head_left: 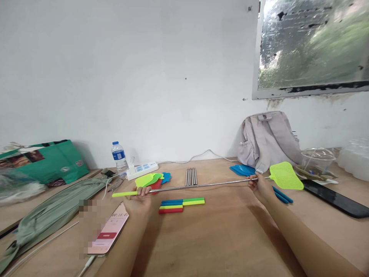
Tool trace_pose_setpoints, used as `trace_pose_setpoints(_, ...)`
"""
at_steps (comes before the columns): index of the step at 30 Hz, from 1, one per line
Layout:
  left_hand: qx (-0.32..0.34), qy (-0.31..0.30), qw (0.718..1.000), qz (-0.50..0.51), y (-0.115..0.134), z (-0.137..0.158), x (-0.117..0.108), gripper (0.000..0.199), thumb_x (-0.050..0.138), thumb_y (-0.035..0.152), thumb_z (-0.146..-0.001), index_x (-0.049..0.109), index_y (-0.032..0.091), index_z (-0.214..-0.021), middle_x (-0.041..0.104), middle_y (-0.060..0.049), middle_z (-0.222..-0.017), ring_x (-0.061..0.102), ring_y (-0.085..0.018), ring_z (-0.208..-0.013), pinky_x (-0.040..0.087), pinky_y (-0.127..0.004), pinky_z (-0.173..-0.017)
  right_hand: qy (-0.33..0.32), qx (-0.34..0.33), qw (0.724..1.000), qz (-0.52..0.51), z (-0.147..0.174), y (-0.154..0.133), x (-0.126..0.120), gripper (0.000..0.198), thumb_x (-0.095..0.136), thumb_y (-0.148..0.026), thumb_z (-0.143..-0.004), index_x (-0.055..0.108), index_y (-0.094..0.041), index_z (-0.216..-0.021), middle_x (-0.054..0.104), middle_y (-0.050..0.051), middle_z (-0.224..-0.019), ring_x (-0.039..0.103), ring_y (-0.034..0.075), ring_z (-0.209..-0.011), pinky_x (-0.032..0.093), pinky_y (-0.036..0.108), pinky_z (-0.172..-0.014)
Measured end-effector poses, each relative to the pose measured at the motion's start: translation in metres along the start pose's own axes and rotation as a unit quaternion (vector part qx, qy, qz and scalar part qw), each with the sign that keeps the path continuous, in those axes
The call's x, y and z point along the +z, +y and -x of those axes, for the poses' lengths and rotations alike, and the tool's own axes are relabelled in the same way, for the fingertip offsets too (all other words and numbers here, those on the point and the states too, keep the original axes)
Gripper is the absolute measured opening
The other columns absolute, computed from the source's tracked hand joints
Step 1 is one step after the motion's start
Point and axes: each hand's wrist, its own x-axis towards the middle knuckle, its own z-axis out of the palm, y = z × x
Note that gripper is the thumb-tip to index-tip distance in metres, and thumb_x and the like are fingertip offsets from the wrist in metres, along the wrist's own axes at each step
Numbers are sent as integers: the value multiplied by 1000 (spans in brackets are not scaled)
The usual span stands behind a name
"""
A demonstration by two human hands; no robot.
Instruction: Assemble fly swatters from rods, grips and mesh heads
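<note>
A fly swatter with a yellow-green head (286, 176), a long metal rod and a yellow-green handle is held level above the table. My left hand (141, 200) is closed around it where the handle meets the rod. Near the swatter head, my right hand (259, 186) pinches the rod's other end. Below the rod lie coloured handle tubes (182, 205) in blue, green, yellow and red. Behind it, several metal rods (191, 177) lie side by side. Loose swatter heads (145, 180) rest beyond my left hand, and blue heads (242, 170) beyond my right.
Blue handles (282, 195) and a black flat object (337, 198) lie at right. A backpack (269, 138) and a plastic cup (317, 159) stand behind. At left are a lit phone (111, 229), a water bottle (118, 156), a power strip (142, 170) and a green bag (49, 161).
</note>
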Motion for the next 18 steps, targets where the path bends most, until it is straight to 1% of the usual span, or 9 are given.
trace_pose_setpoints(2,-2,-7,1000,6,6,-1,2,34,21,20,-80,37,16,-50,28,3,-39,27,-8,-33,30,-19,-35,-10,8,1000,11,1,0,2,26,41,-18,-81,49,-17,-56,57,0,-48,49,7,-35,44,17,-35)
trace_pose_setpoints(4,9,17,1000,3,11,-3,2,34,20,19,-81,33,17,-49,24,3,-37,23,-8,-31,24,-19,-33,-16,10,1000,17,3,0,5,27,39,-18,-82,49,-16,-57,57,0,-47,49,7,-35,44,16,-35)
trace_pose_setpoints(7,45,57,997,0,16,-9,-1,35,17,18,-82,30,17,-50,21,4,-37,19,-8,-29,19,-19,-33,-25,15,999,21,6,2,8,26,40,-17,-81,50,-16,-58,55,0,-44,50,8,-35,45,17,-36)
trace_pose_setpoints(13,81,72,994,-7,25,-27,-10,35,17,24,-84,27,18,-51,17,5,-39,17,-7,-28,15,-18,-33,-10,4,1000,8,4,3,7,25,41,-16,-81,49,-16,-57,54,-1,-43,50,8,-34,44,17,-34)
trace_pose_setpoints(16,83,61,995,-17,29,-34,-14,33,23,25,-82,28,18,-50,17,6,-39,17,-6,-28,16,-18,-32,-18,3,1000,-4,4,4,8,23,43,-17,-79,49,-16,-58,54,-1,-44,50,9,-35,45,18,-34)
trace_pose_setpoints(18,75,48,996,-25,29,-36,-17,33,26,27,-81,28,18,-49,18,6,-39,18,-6,-29,18,-18,-32,-23,4,1000,-16,4,4,8,20,46,-18,-77,49,-15,-58,55,-1,-47,50,9,-35,45,18,-34)
